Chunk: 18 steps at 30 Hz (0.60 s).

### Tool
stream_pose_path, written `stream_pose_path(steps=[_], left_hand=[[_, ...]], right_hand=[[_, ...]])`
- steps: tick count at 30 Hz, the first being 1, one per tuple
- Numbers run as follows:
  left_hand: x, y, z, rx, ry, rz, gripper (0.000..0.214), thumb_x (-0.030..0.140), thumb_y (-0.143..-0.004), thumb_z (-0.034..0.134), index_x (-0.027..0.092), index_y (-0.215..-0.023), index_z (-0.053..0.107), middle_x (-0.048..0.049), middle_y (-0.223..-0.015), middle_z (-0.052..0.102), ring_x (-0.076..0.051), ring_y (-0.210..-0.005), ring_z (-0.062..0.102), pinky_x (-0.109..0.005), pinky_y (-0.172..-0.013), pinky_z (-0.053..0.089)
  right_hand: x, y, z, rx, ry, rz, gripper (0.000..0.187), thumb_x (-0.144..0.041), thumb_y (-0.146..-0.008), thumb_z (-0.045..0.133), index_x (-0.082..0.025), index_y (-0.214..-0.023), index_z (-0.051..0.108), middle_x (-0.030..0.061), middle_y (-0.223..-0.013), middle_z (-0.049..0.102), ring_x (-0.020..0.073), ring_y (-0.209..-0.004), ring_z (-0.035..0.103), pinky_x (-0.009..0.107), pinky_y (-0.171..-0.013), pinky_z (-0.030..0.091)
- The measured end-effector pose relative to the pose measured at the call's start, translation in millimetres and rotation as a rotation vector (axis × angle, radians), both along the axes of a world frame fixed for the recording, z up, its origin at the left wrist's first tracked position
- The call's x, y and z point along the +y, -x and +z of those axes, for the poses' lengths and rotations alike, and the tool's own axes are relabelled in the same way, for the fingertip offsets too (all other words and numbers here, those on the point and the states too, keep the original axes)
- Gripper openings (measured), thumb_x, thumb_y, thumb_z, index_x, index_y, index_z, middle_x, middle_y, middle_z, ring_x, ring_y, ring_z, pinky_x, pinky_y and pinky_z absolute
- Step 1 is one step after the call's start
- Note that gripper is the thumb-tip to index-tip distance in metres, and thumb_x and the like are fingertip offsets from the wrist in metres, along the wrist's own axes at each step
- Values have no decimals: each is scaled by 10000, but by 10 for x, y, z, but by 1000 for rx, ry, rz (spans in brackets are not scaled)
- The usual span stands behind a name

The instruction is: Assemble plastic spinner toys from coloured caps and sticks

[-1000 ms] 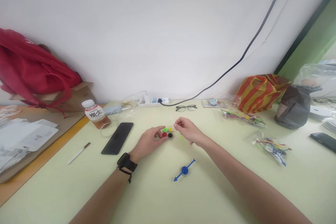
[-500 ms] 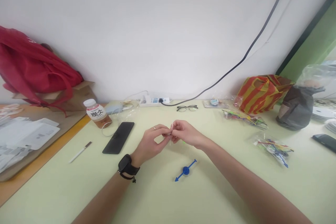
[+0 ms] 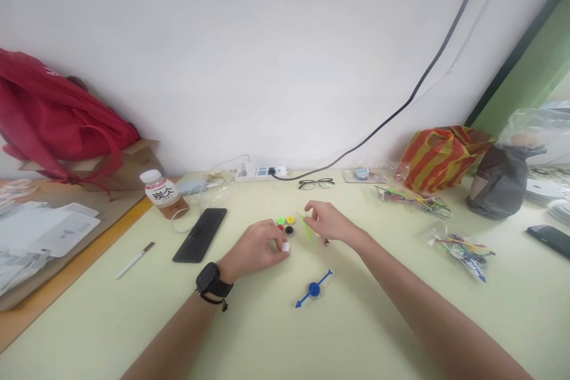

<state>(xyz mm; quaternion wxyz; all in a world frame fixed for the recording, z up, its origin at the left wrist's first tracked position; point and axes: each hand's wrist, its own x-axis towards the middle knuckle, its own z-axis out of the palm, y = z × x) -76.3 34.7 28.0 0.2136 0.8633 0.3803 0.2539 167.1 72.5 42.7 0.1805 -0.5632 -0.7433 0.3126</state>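
Midway across a pale green table (image 3: 262, 332), short of its far edge, a person's two hands work close together. The left hand (image 3: 256, 247) has thumb and forefinger nearly closed, pinching a small white disc (image 3: 286, 247) at the tips. Just beyond sit four discs: green (image 3: 280, 221), yellow (image 3: 290, 220), red (image 3: 280, 228) and black (image 3: 289, 230). The right hand (image 3: 327, 221) is loosely curled beside a thin green stick (image 3: 309, 231); whether it grips anything cannot be told. Closer to the near edge, a blue arrow (image 3: 304, 298) crosses a blue disc (image 3: 314, 290). Toward the left edge lies a black phone (image 3: 199, 236); glasses (image 3: 316, 183) rest by the far edge.
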Motion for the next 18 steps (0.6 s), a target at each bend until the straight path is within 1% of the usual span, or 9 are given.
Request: stream_pose_path(steps=[2,3,5,8,10,12,14,16,18], left_hand=[[26,40,5,16,-2,26,143,278,-849,724,246,-716,684,-33,-911,765,-216,-894,701,-348,-826,547],[36,59,11,20,-10,42,136,280,-854,719,245,-729,682,-33,-916,760,-214,-900,702,-343,-829,544],[54,97,25,27,-35,65,130,281,-854,719,240,-746,660,-27,-944,749,-208,-918,698,-335,-848,534],[81,150,39,50,-55,90,154,301,-830,750,233,-762,630,-16,-950,734,-201,-913,681,-323,-851,518],[101,180,36,63,-60,106,178,324,-826,756,228,-760,621,-16,-929,726,-196,-878,670,-317,-824,509],[121,201,25,67,-72,129,179,336,-833,747,225,-764,624,-18,-901,719,-189,-835,656,-311,-787,496],[138,210,13,63,-83,144,167,346,-841,741,226,-786,638,-12,-871,713,-181,-805,643,-304,-758,481],[147,209,6,54,-79,154,168,374,-866,724,227,-822,655,-6,-853,712,-173,-782,630,-296,-736,470],[148,205,5,55,-60,161,174,395,-903,683,228,-856,675,-1,-837,713,-165,-757,617,-290,-713,461]], right_hand=[[-22,-54,63,-82,-49,16,253,-290,-950,595,-175,-1173,625,84,-1021,702,185,-830,660,264,-682,432],[-46,-74,110,-108,-66,54,230,-302,-952,597,-175,-1139,641,92,-1054,699,183,-834,659,266,-689,431],[-119,-90,220,-118,-55,238,187,-332,-939,627,-189,-1052,670,73,-1046,701,170,-804,650,262,-685,428],[-269,-43,352,-154,98,598,254,-406,-824,775,-227,-988,700,13,-930,706,164,-761,637,250,-648,425],[-370,29,382,-258,227,707,300,-395,-724,854,-243,-937,708,-10,-871,702,165,-714,627,248,-595,410],[-444,104,371,-364,309,720,240,-323,-690,855,-241,-850,696,-21,-808,689,161,-651,609,249,-548,389],[-476,151,345,-406,326,717,144,-247,-706,795,-232,-783,674,-22,-771,678,157,-619,601,251,-531,385],[-464,156,331,-381,294,712,82,-210,-730,731,-226,-769,661,-14,-776,685,156,-618,608,253,-527,388],[-418,126,335,-296,219,692,56,-182,-752,673,-218,-790,651,-1,-789,698,158,-644,628,250,-536,398]])
